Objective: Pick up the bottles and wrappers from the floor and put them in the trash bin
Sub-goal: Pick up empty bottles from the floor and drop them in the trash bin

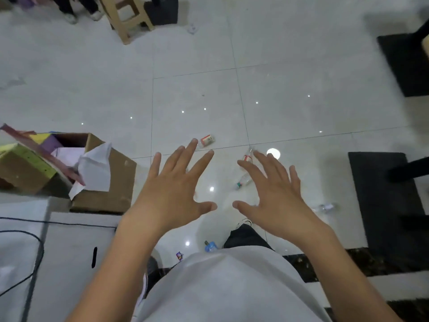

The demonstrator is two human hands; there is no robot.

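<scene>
Both hands are out flat with fingers spread, left hand (176, 189) and right hand (276, 196), holding nothing. On the glossy white tile floor (290, 101) there's a clear plastic bottle with a red-and-white label (206, 140) just past the left fingertips. A green-capped clear bottle (243, 181) lies beside the right hand, and a small colourful wrapper (179, 255) lies nearer the body.

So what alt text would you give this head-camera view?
Seen from above, a person's left hand and right hand are spread open and empty over a white tiled floor littered with small bottles. A cardboard box stuffed with paper sits at left.
</scene>
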